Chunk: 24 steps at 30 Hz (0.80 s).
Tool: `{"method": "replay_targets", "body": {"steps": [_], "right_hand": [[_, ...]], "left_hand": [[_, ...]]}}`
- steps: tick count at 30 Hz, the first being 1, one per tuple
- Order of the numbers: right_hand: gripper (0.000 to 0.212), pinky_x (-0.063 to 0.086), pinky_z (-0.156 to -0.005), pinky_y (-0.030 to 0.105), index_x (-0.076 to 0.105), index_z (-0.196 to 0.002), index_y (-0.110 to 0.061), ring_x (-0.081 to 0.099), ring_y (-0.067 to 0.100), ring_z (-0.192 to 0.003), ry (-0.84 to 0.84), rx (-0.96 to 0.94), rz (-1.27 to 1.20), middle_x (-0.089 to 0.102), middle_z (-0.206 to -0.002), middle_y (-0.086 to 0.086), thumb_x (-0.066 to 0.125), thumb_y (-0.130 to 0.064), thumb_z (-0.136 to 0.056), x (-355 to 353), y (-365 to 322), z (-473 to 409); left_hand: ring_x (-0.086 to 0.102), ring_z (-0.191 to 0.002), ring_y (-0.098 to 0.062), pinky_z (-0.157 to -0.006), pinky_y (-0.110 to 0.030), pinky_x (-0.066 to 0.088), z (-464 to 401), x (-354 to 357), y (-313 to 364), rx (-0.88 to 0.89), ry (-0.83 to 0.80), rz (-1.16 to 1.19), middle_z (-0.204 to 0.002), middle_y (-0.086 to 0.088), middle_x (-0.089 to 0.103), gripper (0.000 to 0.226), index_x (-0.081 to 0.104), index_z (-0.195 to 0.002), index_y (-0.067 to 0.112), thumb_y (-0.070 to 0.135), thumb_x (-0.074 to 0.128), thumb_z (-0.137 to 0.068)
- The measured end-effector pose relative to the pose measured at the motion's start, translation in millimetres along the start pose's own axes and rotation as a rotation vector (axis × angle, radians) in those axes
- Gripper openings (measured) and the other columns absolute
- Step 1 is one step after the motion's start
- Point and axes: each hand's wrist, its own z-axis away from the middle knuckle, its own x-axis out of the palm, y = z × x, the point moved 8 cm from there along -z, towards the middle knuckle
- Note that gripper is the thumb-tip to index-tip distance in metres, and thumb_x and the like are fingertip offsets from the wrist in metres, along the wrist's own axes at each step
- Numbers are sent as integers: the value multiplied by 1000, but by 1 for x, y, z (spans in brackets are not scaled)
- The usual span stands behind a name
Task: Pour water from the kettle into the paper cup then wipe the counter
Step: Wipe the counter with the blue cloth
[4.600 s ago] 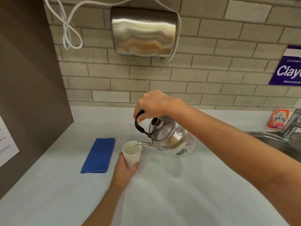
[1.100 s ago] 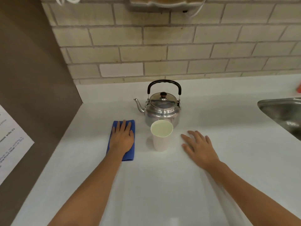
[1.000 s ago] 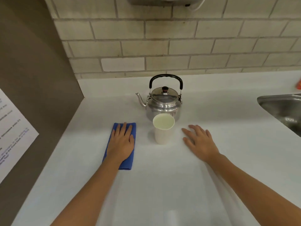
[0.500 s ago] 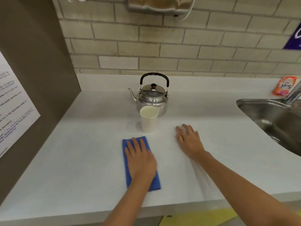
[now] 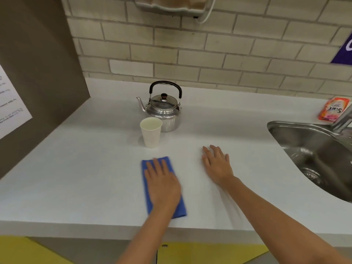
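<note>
Pale brick tile (image 5: 190, 56) backed a white counter (image 5: 85, 168) that ran wide and mostly bare, its smooth face looking slick enough for cloth to glide over. A steel sink (image 5: 314, 159) was sunk into it at about three o'clock from the person's hands, with an orange packet (image 5: 334, 110) behind it toward two o'clock, and a brown side panel (image 5: 38, 73) closed the space off at nine o'clock.

The kettle (image 5: 163, 109) stood upright at twelve o'clock, spout turned to the left, its handle raised. Just in front of it, perhaps touching it, stood the paper cup (image 5: 151, 131), also upright; whether it held water could not be made out. The cup was probably light, thin-walled and easy to tip, so a wipe passing near it would call for care.

A folded blue cloth (image 5: 164, 187) lay flat near the front edge, at six o'clock from the cup. It looked soft and limp, best handled by pressing down on it with a flat palm rather than pinching. The left hand (image 5: 162, 183) did just that: fingers straight and spread, palm on the cloth, gripping nothing. The right hand (image 5: 217, 166) lay open and flat on bare counter at three o'clock from the cloth, empty, seemingly bracing. Pouring looked finished, wiping under way.
</note>
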Motion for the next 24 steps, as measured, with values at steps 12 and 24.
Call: {"method": "replay_targets", "body": {"steps": [12, 24], "right_hand": [[46, 4, -117, 51, 24, -144, -24, 6, 22, -145, 3, 42, 78, 18, -155, 3, 21, -36, -100, -35, 62, -22], [47, 15, -115, 47, 21, -145, -24, 19, 19, -141, 90, 29, -37, 21, -153, 5, 25, -35, -100, -41, 95, -56]], "left_hand": [[-3, -145, -30, -118, -39, -2, 0, 12, 13, 97, 25, -26, -158, -12, -2, 56, -1, -147, 13, 32, 16, -97], [3, -145, -33, -120, -43, 3, -156, 75, 225, 291, -125, -5, -158, -16, 6, 53, 9, -146, 7, 27, 22, -98]]}}
